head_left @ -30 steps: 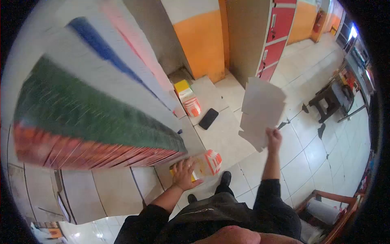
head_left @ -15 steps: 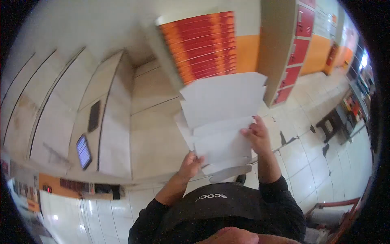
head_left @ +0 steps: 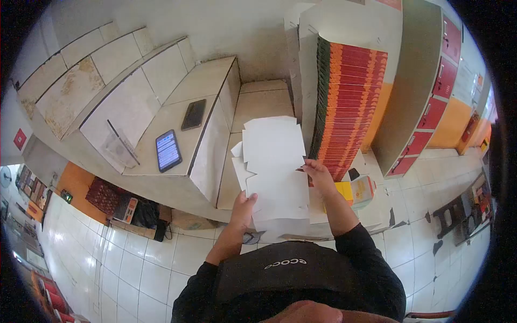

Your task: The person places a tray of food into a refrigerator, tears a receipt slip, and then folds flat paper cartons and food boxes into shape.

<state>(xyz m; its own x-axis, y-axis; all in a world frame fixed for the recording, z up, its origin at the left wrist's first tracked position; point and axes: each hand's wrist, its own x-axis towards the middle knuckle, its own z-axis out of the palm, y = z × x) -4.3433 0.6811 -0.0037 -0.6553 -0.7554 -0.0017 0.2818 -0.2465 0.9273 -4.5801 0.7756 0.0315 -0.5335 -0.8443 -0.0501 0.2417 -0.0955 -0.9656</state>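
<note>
A white cardboard box blank (head_left: pixel 276 161) with notched edges and tabs lies spread out in front of my body, its plain side up. My left hand (head_left: pixel 243 210) grips its lower left edge, thumb on top and fingers mostly hidden beneath. At the right edge my right hand (head_left: pixel 319 175) pinches the cardboard near a side flap. Close to the right hand stands a tall stack of red and orange printed flat boxes (head_left: pixel 350 97).
Two phones, one with a lit screen (head_left: pixel 168 151) and one dark (head_left: pixel 194 114), lie on the tiled step (head_left: pixel 156 137) at left. A clear holder (head_left: pixel 119 151) stands nearby. Right of the stack are a yellow box (head_left: pixel 343 191) and red lockers (head_left: pixel 432 110).
The view has turned left, bringing the whole printed stack and both phones further into sight. The white blank has come over the tiled ledge and looks flatter, still in both hands.
</note>
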